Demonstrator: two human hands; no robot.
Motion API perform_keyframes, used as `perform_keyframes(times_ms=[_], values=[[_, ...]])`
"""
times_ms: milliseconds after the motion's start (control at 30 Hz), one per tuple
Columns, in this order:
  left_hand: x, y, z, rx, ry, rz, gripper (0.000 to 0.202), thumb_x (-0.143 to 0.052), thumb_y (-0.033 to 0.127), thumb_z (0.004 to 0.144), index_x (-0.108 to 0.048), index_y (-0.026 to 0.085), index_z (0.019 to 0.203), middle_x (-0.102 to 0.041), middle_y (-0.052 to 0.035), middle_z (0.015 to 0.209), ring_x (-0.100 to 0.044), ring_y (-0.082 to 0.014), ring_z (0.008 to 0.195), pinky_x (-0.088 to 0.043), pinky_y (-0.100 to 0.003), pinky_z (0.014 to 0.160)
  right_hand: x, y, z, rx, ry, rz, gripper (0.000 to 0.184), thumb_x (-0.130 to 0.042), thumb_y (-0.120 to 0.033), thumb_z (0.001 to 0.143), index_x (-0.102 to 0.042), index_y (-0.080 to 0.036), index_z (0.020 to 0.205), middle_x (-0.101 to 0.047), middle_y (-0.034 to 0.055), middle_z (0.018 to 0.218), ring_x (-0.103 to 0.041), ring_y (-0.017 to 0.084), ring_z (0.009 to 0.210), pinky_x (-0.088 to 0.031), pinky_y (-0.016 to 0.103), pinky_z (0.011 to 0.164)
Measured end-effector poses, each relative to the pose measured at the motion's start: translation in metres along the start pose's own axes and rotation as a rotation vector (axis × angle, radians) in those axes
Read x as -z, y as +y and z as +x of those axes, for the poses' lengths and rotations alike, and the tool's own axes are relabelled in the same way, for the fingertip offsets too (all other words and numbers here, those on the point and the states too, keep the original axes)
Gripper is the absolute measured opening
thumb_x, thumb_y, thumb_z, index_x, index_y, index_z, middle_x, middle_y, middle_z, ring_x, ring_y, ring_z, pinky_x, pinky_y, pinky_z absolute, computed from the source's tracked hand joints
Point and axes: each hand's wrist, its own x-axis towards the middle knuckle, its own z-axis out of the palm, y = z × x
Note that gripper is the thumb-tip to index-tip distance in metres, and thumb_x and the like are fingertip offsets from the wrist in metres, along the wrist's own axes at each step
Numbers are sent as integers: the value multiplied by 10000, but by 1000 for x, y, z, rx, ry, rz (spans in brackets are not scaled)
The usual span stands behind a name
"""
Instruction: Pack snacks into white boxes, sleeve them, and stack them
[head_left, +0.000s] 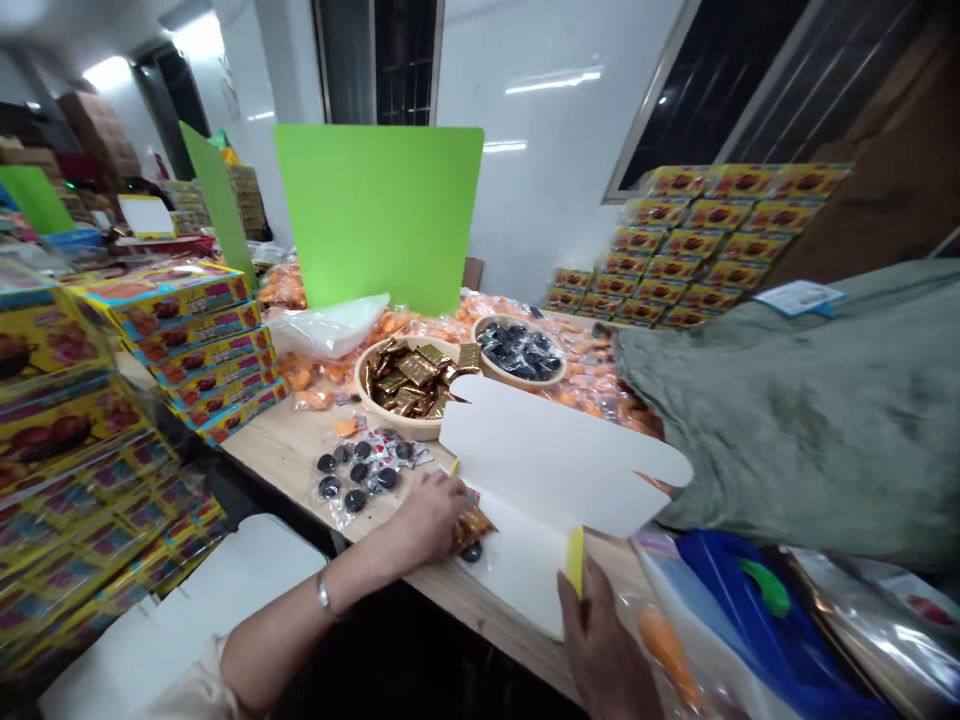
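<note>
An open white cardboard box (pixel 570 450) lies on the table in front of me, its lid raised. My left hand (pixel 431 515) is at the box's left end, fingers closed on a shiny gold-brown packet (pixel 472 530). Part of that packet is hidden by the fingers. A small black disc (pixel 472 551) shows just below it. My right hand (pixel 607 640) pinches the box's yellow-edged side flap (pixel 575 562) between thumb and fingers. Left of the box lie several black round pieces in clear bags (pixel 358 472).
Behind the box stand a bowl of gold foil packets (pixel 412 385) and a bowl of black wrapped pieces (pixel 521 350). Stacked printed boxes (pixel 202 350) rise at left, with more (pixel 697 240) at back right. A green board (pixel 382 215) stands behind. Grey-green cloth (pixel 810 400) covers the right.
</note>
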Motion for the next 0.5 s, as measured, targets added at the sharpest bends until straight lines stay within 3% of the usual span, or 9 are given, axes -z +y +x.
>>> perform_keyframes(times_ms=[133, 167, 200, 300, 367, 500], values=[[15, -35, -38, 53, 477, -199, 269, -422, 208, 928, -672, 246, 1019, -688, -95, 1041, -634, -238, 983, -496, -402, 880, 39, 39, 11, -31, 197, -52, 401, -345, -343, 975, -587, -161, 1239, -673, 121, 1170, -640, 243, 1048, -461, 313, 868], [14, -38, -46, 30, 539, -250, 224, -463, 250, 930, -661, 267, 1031, -692, -77, 1012, -642, -232, 954, -507, -391, 863, 51, 48, 14, -25, 256, -104, 365, -365, -306, 968, -624, -152, 1173, -669, 123, 1157, -629, 238, 1047, -447, 308, 888], [11, -39, -52, -1, 539, -302, 200, -512, 277, 921, -646, 295, 1069, -691, -62, 1029, -641, -233, 979, -507, -393, 885, 60, 54, 17, -22, 298, -160, 335, -380, -265, 959, -651, -141, 1112, -668, 125, 1133, -621, 232, 1037, -437, 302, 893], [-5, -28, -61, -183, 364, -365, 297, -599, 308, 884, -609, 359, 1176, -685, -43, 1118, -624, -247, 1070, -457, -447, 1012, 78, 61, 27, 1, 304, -275, 275, -426, -187, 937, -692, -122, 966, -680, 116, 1018, -615, 209, 972, -429, 273, 855], [-19, -17, -63, -283, 309, -329, 262, -601, 317, 881, -634, 372, 1134, -708, -27, 1057, -651, -244, 1008, -429, -480, 1049, 82, 61, 29, 31, 300, -302, 238, -471, -203, 931, -699, -137, 923, -685, 93, 983, -607, 195, 953, -426, 253, 827], [-44, -18, -69, -320, 348, -301, 174, -534, 355, 917, -692, 334, 986, -711, -25, 957, -675, -210, 880, -553, -372, 875, 98, 74, 24, -33, 511, -374, 292, -395, -128, 941, -680, -137, 1006, -660, 112, 1033, -560, 220, 1014, -404, 292, 857]])
